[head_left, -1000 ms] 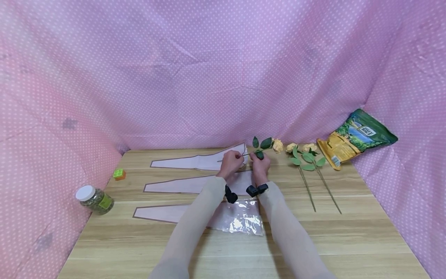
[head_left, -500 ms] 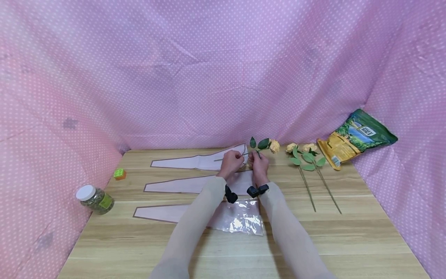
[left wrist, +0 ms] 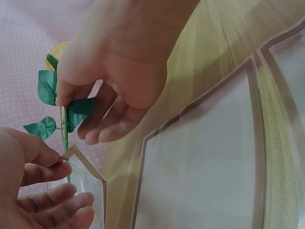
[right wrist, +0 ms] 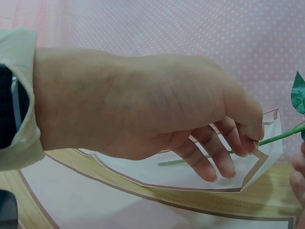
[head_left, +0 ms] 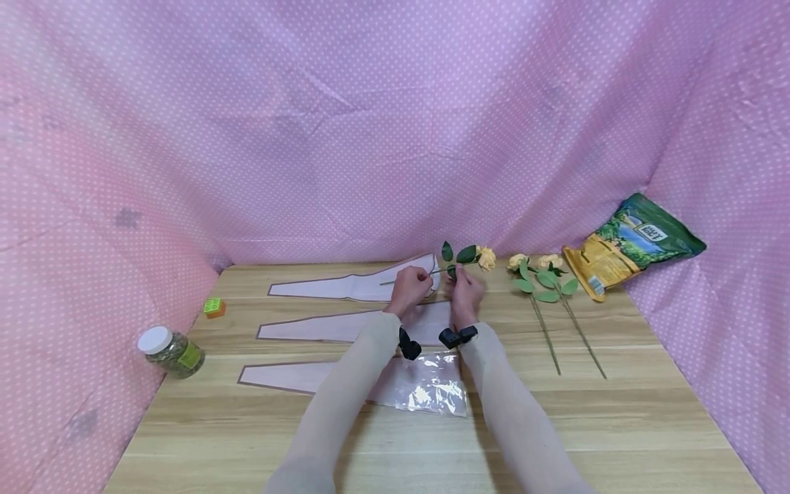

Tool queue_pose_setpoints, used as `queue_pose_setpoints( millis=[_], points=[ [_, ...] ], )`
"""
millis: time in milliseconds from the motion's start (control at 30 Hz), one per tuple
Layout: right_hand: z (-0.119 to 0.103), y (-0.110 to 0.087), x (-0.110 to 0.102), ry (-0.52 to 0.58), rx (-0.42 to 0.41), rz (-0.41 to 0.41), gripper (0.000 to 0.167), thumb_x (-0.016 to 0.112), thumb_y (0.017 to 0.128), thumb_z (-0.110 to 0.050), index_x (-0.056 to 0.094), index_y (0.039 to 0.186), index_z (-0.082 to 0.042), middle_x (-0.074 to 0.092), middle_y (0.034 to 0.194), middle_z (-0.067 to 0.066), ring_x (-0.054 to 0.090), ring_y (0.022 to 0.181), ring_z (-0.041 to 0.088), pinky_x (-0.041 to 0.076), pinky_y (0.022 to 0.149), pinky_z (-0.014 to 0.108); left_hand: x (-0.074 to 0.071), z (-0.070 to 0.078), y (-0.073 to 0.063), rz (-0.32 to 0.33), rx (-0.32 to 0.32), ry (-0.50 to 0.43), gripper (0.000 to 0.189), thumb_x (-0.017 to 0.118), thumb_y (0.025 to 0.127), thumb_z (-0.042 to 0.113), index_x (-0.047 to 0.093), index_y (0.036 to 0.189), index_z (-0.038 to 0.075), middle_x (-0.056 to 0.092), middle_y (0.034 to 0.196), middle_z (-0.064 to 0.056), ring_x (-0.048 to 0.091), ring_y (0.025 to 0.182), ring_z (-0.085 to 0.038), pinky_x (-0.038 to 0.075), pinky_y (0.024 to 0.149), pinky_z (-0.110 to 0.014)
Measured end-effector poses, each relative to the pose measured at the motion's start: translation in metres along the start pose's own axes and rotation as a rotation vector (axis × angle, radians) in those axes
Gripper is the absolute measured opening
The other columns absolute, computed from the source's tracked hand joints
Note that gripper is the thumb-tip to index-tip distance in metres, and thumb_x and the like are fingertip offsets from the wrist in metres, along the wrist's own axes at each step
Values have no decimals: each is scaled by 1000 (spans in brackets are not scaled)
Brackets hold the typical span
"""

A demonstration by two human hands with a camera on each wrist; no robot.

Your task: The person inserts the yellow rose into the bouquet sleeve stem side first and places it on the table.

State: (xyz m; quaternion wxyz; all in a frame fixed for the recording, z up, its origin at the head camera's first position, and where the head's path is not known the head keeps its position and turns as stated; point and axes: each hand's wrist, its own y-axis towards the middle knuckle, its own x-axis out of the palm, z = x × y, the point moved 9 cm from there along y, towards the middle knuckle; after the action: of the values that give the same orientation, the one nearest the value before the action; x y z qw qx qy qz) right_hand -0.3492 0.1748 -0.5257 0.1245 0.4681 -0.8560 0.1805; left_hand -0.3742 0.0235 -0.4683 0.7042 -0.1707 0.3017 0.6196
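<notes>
My left hand [head_left: 407, 288] pinches the mouth edge of the farthest clear flower sleeve [head_left: 352, 287] between thumb and forefinger. That sleeve has a brown border and lies with its narrow end to the left. Just to the right, my right hand [head_left: 467, 295] pinches the stem of a yellow artificial rose [head_left: 486, 259], close to its dark green leaves [left wrist: 46, 87]. The rose lies sideways, bloom to the right. Its stem [right wrist: 271, 140] passes behind the left fingertips, and the lower end overlaps the sleeve. Part of the stem is hidden by the left hand.
Two more sleeves, a middle one [head_left: 308, 328] and a near one [head_left: 284, 377], lie below. Two yellow roses [head_left: 535, 312] [head_left: 579, 329] rest on the right, near a green-and-yellow bag [head_left: 636, 240]. A lidded jar [head_left: 175, 353] and a toy block [head_left: 214, 308] stand left.
The rose has moved slightly left, its stem end farther over the sleeve. My right hand has shifted a little right along the stem since half a second ago. My left hand stays in place.
</notes>
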Motion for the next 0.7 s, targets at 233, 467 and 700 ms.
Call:
queue_pose_setpoints(
  millis=[233, 467, 700],
  points=[
    [-10, -1, -3, 37, -69, 9, 28, 62, 99, -17, 71, 112, 6, 69, 77, 1, 68, 69, 17, 56, 66, 33, 1, 0, 0, -4, 5, 5, 20, 61, 91, 11, 74, 77, 5, 66, 70, -3, 48, 60, -9, 36, 57, -19],
    [-13, -4, -11, 56, -81, 91, 28, 61, 99, -19, 72, 114, 2, 68, 84, -3, 63, 65, 13, 56, 64, 30, 2, 1, -2, -7, 20, -7, 20, 60, 90, 12, 76, 80, 5, 70, 73, -7, 51, 61, -10, 38, 58, -20],
    [-18, -4, -15, 104, -98, 163, 27, 65, 96, -14, 70, 116, 4, 66, 87, -6, 61, 73, 3, 56, 66, 25, 0, 0, -2, -9, 4, -10, 19, 60, 90, 12, 75, 82, 5, 69, 75, -5, 51, 65, -10, 38, 58, -19]
  ],
)
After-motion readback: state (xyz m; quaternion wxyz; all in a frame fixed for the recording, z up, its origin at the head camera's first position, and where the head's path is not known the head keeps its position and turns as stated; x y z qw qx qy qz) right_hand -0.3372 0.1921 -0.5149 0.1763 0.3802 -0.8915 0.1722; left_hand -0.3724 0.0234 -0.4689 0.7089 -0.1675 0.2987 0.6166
